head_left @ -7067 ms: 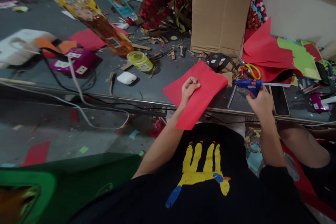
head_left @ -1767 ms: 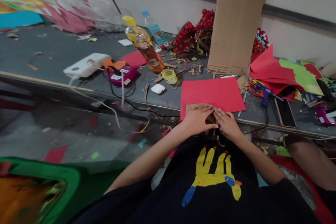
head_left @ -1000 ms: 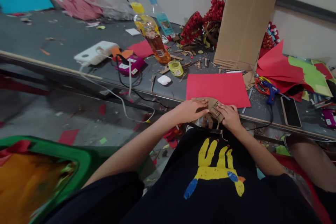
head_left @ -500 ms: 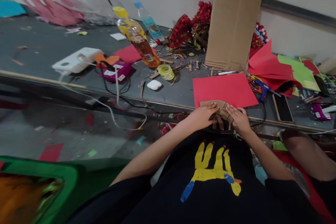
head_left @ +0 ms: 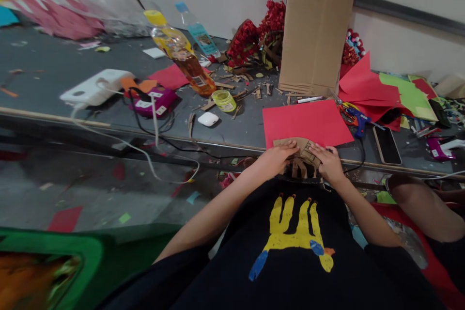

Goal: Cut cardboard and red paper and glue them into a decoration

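At the table's front edge, a curved brown cardboard piece with dark lines drawn on it and strips hanging below lies between my two hands. My left hand grips its left side, fingers laid over the top. On the right side, my right hand presses its fingertips onto the lined part; a small dark thing by its forefinger is too small to name. Just beyond the cardboard lies a red paper sheet, partly under it. The undersides of both hands are hidden.
A tall cardboard panel stands behind the paper. To the right are a blue glue gun and a phone. Leftward sit a yellow jar, a white case, a tilted bottle and corded power strips. Another person's leg is at right.
The view has shifted slightly, so the table things sit a little further left. Both hands stay on the cardboard piece, which is tilted a little differently, with more of its hanging strips showing.
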`<state>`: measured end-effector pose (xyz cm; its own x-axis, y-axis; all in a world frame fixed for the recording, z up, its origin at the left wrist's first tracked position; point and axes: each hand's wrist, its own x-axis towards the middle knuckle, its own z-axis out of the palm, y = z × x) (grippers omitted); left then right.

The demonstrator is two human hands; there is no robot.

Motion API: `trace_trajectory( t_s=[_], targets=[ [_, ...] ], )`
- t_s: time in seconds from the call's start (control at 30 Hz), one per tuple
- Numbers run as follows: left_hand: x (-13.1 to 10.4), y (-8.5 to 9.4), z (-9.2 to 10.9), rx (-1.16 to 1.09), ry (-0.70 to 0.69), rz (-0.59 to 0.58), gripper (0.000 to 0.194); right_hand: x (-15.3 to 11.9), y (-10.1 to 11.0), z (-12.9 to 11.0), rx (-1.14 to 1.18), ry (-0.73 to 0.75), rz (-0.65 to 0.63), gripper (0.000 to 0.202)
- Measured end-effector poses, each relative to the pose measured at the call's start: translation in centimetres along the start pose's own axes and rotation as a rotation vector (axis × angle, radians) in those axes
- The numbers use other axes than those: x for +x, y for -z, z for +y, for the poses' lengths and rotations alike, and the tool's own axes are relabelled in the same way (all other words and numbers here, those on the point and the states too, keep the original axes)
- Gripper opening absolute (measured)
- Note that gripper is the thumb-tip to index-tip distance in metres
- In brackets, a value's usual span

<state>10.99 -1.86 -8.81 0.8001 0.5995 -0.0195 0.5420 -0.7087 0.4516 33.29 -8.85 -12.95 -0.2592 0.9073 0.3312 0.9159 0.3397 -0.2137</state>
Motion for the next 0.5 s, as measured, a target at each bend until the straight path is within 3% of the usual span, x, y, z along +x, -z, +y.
trace_trajectory(
  t_s=[0.5],
  targets=[
    [0.13, 0.44, 0.31, -0.015, 0.054, -0.017, 0.056, -0.05, 0.11, -0.40, -0.007, -0.010, -0.014, 0.058]
  ],
)
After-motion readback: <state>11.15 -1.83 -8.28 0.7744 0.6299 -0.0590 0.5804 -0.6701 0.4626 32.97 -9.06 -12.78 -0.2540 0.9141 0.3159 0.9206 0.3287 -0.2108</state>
